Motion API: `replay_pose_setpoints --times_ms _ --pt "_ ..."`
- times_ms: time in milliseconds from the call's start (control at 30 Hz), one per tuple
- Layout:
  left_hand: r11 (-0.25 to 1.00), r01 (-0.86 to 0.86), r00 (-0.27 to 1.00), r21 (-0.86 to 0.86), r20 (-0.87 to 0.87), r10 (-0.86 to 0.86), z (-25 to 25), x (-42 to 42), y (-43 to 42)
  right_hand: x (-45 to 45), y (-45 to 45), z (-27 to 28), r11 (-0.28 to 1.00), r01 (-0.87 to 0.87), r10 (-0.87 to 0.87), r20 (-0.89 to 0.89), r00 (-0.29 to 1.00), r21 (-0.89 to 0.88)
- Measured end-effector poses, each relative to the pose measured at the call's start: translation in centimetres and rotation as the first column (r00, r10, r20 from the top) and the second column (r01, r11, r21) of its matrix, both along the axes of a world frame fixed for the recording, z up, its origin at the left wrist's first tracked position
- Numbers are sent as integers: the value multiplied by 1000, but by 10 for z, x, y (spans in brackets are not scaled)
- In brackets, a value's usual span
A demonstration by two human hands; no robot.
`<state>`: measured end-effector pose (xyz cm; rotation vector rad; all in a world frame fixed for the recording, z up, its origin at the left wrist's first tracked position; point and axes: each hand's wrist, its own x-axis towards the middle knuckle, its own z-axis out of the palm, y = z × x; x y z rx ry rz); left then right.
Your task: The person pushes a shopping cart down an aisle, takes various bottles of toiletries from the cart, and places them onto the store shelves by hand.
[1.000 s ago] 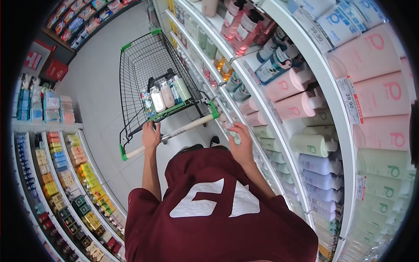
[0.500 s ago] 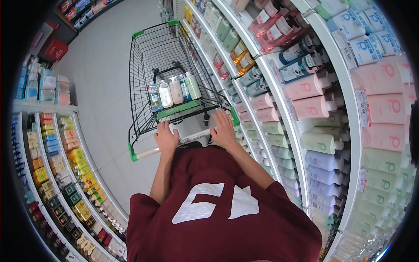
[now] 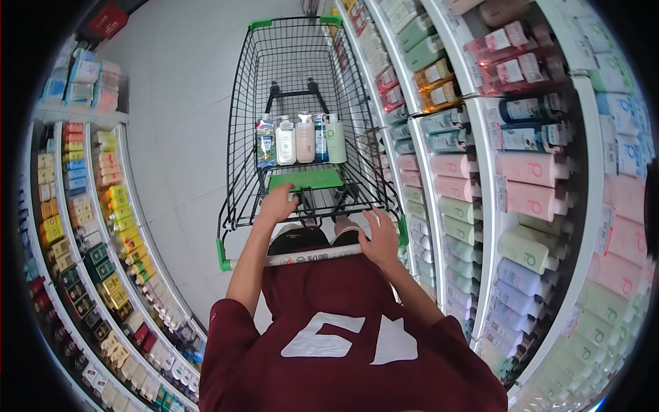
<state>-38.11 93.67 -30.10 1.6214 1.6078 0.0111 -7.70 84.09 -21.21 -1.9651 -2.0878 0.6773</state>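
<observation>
A black wire shopping cart (image 3: pixel 237 110) with green corners stands in front of me, its pale handle bar (image 3: pixel 312 257) close against my body. My left hand (image 3: pixel 279 203) reaches past the bar, its fingers apart near the green seat flap (image 3: pixel 305 180). Over the right end of the bar, beside the cart's rear wires, my right hand (image 3: pixel 379 235) is open with fingers spread. Inside the cart stand a blue-green pack (image 3: pixel 266 145), a white bottle (image 3: pixel 285 143), a pinkish pump bottle (image 3: pixel 305 141), a blue bottle (image 3: pixel 321 141) and a pale green bottle (image 3: pixel 335 143).
Shelves of pump bottles (image 3: pixel 528 168) line the right side, close to the cart. On the left, a lower shelf unit holds small boxes (image 3: pixel 123 223), with blue and pink packs (image 3: pixel 86 79) on top. Pale tiled floor (image 3: pixel 178 137) runs between them.
The cart has straightened in view and its handle has come nearer my body. Both hands have shifted right in view and now reach beyond the bar.
</observation>
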Motion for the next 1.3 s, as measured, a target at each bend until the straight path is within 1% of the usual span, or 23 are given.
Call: replay_pose_setpoints --times_ms 33,67,100,167,200,233,300,333,367,433,467,500,533,567,667,733,900,967,1033,1100,1167,1233,1300 --pt "991 131 991 19 24 -131 -23 -5 -6 0 -2 -2 1000 28 -28 -9 1000 -2" --pt "979 162 985 -126 84 -153 -26 -3 -9 0 -5 -3 999 -13 12 47 999 36" --pt "976 156 986 -149 86 -144 -39 -3 -18 -5 -7 -5 997 37 -38 12 999 70" --pt "932 340 940 -124 40 -338 -67 -1 -23 3 -4 -17 993 85 -79 -79 994 85" --pt "899 366 928 -240 21 -372 -49 3 -17 1 0 -17 985 121 -109 -96 989 126" --pt "898 356 932 -259 21 -363 -57 1 -18 2 1 -21 986 116 -102 -123 987 116" --pt "902 326 945 -282 129 -301 -75 -4 -13 0 10 -22 994 25 -16 -85 996 107" --pt "912 287 958 -293 84 -274 -81 -2 -11 -1 18 -26 996 -34 43 -100 994 86" --pt "912 280 960 -300 79 -269 -91 2 -3 -2 36 -30 985 -99 113 -96 989 142" --pt "913 201 977 -356 9 -212 -118 5 -11 -7 48 -47 970 -204 183 -151 971 -134" --pt "896 222 970 -384 -3 -242 -136 4 -15 -12 53 -57 967 -207 184 -157 970 -146" --pt "895 217 971 -390 -6 -238 -138 7 -15 -20 61 -72 949 -221 166 -240 957 -224" --pt "907 181 973 -381 -64 -221 -139 14 -19 -27 65 -85 922 -238 136 -318 938 -305" --pt "918 143 972 -369 -122 -200 -139 21 -22 -34 67 -103 918 -243 137 -322 937 -315" --pt "912 152 971 -381 -116 -210 -149 28 -23 -47 69 -172 850 -299 203 -253 946 -433" --pt "916 150 976 -371 -93 -197 -155 29 -24 -54 64 -212 730 -290 309 -80 948 -619" --pt "914 101 972 -394 -157 -175 -184 42 -29 -70 63 -254 737 -214 267 -14 963 -641" --pt "927 103 947 -361 -251 -203 -190 47 -35 -73 59 -263 749 -224 294 10 956 -624" --pt "922 97 950 -375 -241 -198 -195 46 -26 -76 61 -264 731 -205 289 23 957 -651" --pt "886 88 945 -455 -243 -219 -207 49 -16 -73 67 -269 738 -185 240 -4 971 -649" --pt "915 67 953 -397 -247 -177 -213 48 -16 -76 70 -272 729 -182 245 4 970 -660" --pt "867 83 962 -491 -189 -199 -224 46 -10 -78 79 -278 728 -177 240 5 971 -662" --pt "884 81 963 -461 -194 -189 -229 44 -10 -83 92 -271 658 -159 271 34 962 -736"
